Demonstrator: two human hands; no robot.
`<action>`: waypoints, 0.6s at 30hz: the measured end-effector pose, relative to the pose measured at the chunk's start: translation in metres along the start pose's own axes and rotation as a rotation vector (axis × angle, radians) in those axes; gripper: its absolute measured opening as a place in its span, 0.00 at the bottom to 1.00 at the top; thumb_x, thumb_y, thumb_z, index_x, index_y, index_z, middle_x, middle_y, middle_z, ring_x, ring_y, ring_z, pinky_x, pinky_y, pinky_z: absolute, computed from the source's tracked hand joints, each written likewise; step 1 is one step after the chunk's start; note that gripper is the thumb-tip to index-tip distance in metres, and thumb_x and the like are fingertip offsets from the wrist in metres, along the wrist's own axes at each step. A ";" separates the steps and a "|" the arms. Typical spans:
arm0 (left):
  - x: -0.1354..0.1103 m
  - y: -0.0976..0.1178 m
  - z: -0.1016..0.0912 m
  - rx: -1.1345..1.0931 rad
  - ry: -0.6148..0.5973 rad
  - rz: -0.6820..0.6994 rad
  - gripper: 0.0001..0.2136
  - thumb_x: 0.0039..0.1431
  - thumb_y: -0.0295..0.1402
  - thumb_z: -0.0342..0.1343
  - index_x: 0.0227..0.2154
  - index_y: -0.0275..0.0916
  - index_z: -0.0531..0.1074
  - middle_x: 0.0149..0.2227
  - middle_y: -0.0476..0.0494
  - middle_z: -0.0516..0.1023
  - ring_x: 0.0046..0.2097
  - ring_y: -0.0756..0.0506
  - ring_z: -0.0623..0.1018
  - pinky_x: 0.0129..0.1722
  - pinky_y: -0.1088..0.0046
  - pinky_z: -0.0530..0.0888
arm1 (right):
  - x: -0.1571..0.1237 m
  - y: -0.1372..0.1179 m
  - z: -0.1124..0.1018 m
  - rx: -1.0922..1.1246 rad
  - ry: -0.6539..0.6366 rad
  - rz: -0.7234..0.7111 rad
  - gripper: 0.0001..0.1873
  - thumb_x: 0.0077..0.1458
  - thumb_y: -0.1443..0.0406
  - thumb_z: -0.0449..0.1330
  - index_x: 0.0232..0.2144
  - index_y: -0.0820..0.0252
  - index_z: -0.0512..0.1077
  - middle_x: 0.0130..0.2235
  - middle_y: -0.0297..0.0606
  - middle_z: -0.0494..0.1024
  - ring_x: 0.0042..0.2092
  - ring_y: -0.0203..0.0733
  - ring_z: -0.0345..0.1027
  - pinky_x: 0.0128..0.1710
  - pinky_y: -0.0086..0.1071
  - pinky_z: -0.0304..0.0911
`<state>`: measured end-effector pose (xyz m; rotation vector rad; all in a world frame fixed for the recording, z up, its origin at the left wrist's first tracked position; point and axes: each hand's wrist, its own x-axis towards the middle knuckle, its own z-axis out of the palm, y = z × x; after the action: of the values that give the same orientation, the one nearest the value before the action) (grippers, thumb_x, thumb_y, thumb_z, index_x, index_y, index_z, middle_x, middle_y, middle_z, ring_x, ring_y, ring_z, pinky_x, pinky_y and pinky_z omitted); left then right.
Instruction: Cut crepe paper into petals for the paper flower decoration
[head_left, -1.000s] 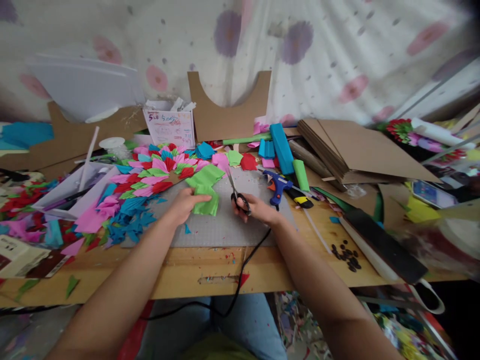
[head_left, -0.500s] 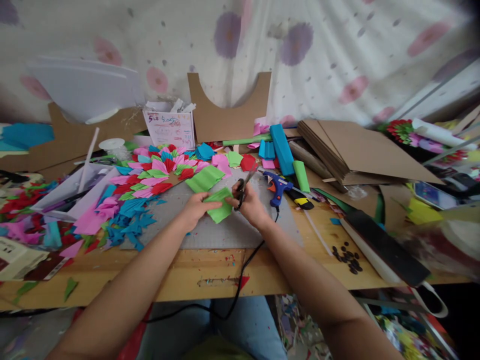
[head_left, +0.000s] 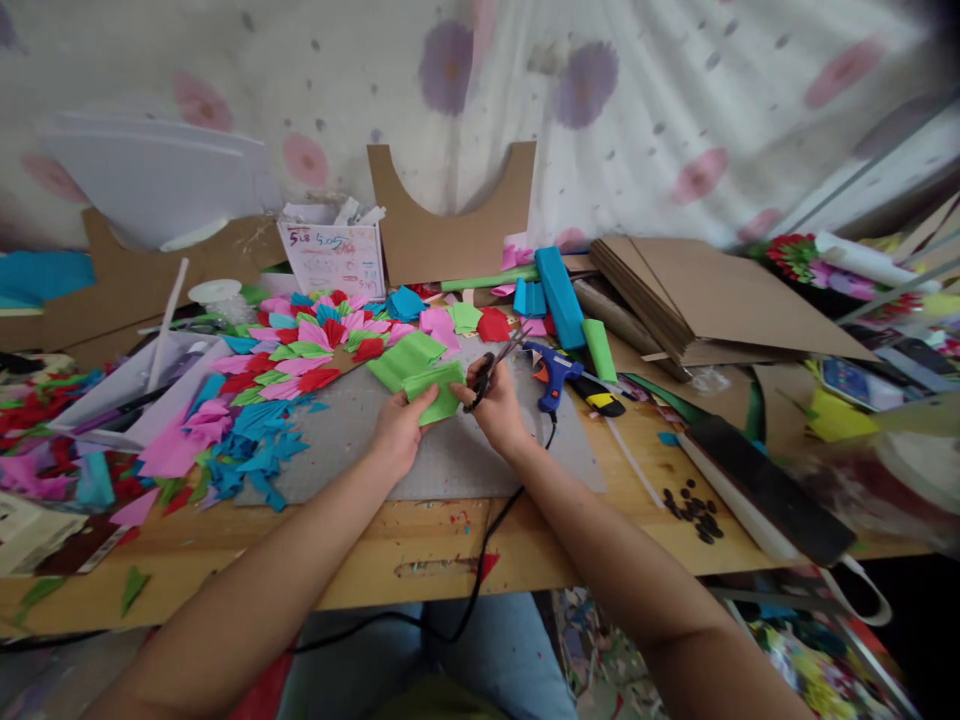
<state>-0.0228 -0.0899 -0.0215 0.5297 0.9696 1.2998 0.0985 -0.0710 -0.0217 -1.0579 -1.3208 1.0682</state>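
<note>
Pinched between the thumb and fingers of my left hand is a folded piece of green crepe paper. My right hand is closed round the black handles of a pair of scissors, whose blades point up and away to the right; its fingertips are close to the paper's right edge, and I cannot tell if they touch it. Just behind lies another green crepe paper piece on the grey cutting mat. A blue glue gun rests right of the scissors.
Colourful paper petals cover the left of the table, near a white tray. Stacked cardboard, a yellow-black utility knife, a black-topped long box and dark round pieces lie on the right. A black cable crosses the front edge.
The held green paper has turned more level and its lower end has come up. My right hand has tilted the scissors so their blades point further right. The view has shifted slightly.
</note>
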 end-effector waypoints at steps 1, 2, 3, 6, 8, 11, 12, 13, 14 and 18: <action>0.002 0.000 0.000 0.009 0.021 0.027 0.16 0.34 0.32 0.67 0.30 0.37 0.74 0.33 0.45 0.80 0.39 0.45 0.78 0.37 0.72 0.73 | 0.001 -0.001 -0.002 0.002 -0.020 0.014 0.23 0.39 0.56 0.63 0.30 0.56 0.53 0.28 0.28 0.58 0.28 0.31 0.54 0.28 0.28 0.53; 0.003 0.001 -0.001 0.024 0.039 0.056 0.16 0.33 0.32 0.67 0.30 0.37 0.74 0.33 0.45 0.80 0.38 0.45 0.78 0.37 0.72 0.73 | 0.002 -0.002 -0.005 0.000 -0.053 0.032 0.24 0.39 0.55 0.63 0.31 0.56 0.54 0.28 0.29 0.58 0.28 0.31 0.54 0.27 0.28 0.53; 0.005 0.003 -0.002 0.043 0.053 0.087 0.17 0.32 0.33 0.68 0.30 0.37 0.74 0.32 0.45 0.80 0.38 0.44 0.78 0.36 0.72 0.73 | 0.002 -0.004 -0.009 -0.011 -0.103 0.051 0.24 0.39 0.54 0.63 0.31 0.57 0.55 0.28 0.29 0.59 0.29 0.31 0.55 0.28 0.28 0.53; 0.008 0.016 -0.008 0.080 0.066 0.176 0.18 0.31 0.35 0.68 0.30 0.37 0.74 0.31 0.45 0.80 0.36 0.44 0.78 0.34 0.71 0.74 | 0.004 -0.013 -0.028 -0.128 -0.341 0.089 0.22 0.43 0.49 0.60 0.31 0.59 0.60 0.28 0.31 0.63 0.30 0.33 0.56 0.29 0.29 0.53; 0.009 0.026 -0.012 0.098 0.055 0.196 0.18 0.30 0.36 0.68 0.29 0.37 0.73 0.30 0.46 0.79 0.35 0.43 0.78 0.33 0.70 0.74 | 0.004 -0.019 -0.042 -0.249 -0.523 0.083 0.24 0.46 0.46 0.56 0.30 0.61 0.64 0.28 0.33 0.65 0.31 0.34 0.57 0.30 0.29 0.53; 0.011 0.037 -0.018 0.147 0.054 0.203 0.17 0.31 0.37 0.68 0.28 0.36 0.73 0.29 0.46 0.78 0.33 0.44 0.78 0.32 0.68 0.75 | 0.003 -0.024 -0.056 -0.426 -0.713 0.091 0.28 0.46 0.42 0.52 0.30 0.63 0.66 0.29 0.35 0.66 0.32 0.36 0.58 0.31 0.29 0.53; 0.011 0.039 -0.019 0.162 0.060 0.205 0.17 0.31 0.37 0.68 0.27 0.36 0.72 0.29 0.45 0.78 0.33 0.44 0.78 0.32 0.68 0.75 | 0.003 -0.024 -0.058 -0.485 -0.749 0.099 0.29 0.47 0.41 0.52 0.30 0.63 0.67 0.29 0.35 0.67 0.32 0.35 0.57 0.30 0.29 0.53; 0.012 0.040 -0.020 0.174 0.064 0.209 0.17 0.32 0.37 0.67 0.27 0.35 0.72 0.29 0.45 0.78 0.33 0.44 0.78 0.31 0.68 0.75 | 0.003 -0.024 -0.058 -0.544 -0.774 0.105 0.29 0.47 0.41 0.52 0.30 0.63 0.67 0.28 0.34 0.67 0.31 0.35 0.57 0.29 0.28 0.52; 0.012 0.040 -0.021 0.186 0.065 0.218 0.17 0.32 0.37 0.67 0.27 0.35 0.72 0.30 0.45 0.78 0.33 0.44 0.77 0.31 0.68 0.75 | 0.003 -0.023 -0.057 -0.598 -0.793 0.110 0.29 0.47 0.42 0.51 0.30 0.63 0.67 0.28 0.34 0.67 0.30 0.35 0.57 0.28 0.28 0.51; 0.016 0.033 -0.024 0.260 0.052 0.300 0.17 0.34 0.39 0.67 0.28 0.35 0.74 0.30 0.45 0.78 0.30 0.46 0.77 0.30 0.70 0.74 | 0.001 -0.019 -0.049 -0.730 -0.796 0.092 0.27 0.49 0.44 0.51 0.30 0.63 0.68 0.25 0.33 0.66 0.28 0.34 0.57 0.26 0.27 0.47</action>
<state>-0.0614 -0.0716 -0.0126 0.8712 1.1414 1.4670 0.1477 -0.0726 -0.0019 -1.2666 -2.4471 1.1508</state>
